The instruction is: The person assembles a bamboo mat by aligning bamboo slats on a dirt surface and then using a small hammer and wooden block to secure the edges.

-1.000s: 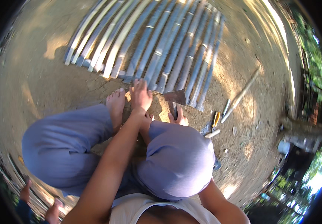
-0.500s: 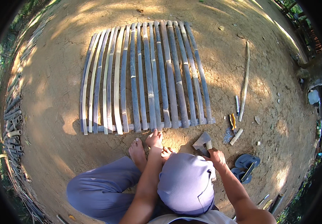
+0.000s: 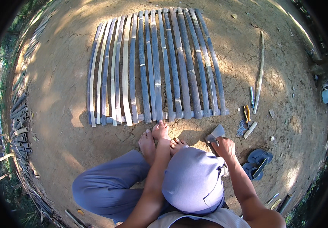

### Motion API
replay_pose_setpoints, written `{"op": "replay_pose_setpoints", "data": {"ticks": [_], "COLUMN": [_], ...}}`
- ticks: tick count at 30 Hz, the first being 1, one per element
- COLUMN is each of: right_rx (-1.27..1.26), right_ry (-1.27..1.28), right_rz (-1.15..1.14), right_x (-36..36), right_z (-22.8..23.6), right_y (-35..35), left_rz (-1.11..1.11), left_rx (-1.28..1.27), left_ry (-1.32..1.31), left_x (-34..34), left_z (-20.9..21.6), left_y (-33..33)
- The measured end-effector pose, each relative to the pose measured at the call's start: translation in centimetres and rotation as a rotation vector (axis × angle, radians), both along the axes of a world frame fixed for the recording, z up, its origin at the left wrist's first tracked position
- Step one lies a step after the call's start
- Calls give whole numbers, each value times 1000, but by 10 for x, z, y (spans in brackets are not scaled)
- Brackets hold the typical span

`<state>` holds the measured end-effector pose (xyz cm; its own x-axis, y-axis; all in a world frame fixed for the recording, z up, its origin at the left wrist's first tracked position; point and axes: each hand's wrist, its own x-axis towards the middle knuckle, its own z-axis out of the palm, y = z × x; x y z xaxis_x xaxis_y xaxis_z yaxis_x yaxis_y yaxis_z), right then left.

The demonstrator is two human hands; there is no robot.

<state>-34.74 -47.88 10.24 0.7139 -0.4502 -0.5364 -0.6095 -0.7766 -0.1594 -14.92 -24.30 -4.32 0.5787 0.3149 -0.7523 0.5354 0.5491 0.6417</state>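
A person's left hand (image 3: 161, 130) meets the near end of a bamboo slat rack (image 3: 157, 76) lying ahead on bare ground (image 3: 69, 68) — whether its fingers pinch or press, I cannot tell. The right hand's (image 3: 224, 146) fingers curl around a hatchet (image 3: 215, 133). Steadying a slat seems in hand; bringing the blade nearer calls for clear left fingers — no container's contents are discernible.

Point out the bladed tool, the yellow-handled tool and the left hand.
Bladed tool (image 3: 215, 133): head view, metal blade.
Yellow-handled tool (image 3: 248, 113): head view, yellow handle.
Left hand (image 3: 161, 132): head view, back of hand.
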Motion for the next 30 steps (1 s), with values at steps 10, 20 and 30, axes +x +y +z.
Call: {"op": "replay_pose_setpoints", "data": {"ticks": [10,20,30], "right_rx": [342,225,-313], "right_ry": [-283,-438,-359], "right_rz": [32,-311,-726], "right_x": [110,18,-92], "right_z": [-7,-7,-92], "right_y": [74,36,-129], "left_rz": [-266,-411,-472], "left_rx": [41,64,195], "left_ry": [134,-131,-78], "left_x": [-12,-12,-18], "left_z": [16,-12,-49], "left_y": [-10,-8,-16]}}
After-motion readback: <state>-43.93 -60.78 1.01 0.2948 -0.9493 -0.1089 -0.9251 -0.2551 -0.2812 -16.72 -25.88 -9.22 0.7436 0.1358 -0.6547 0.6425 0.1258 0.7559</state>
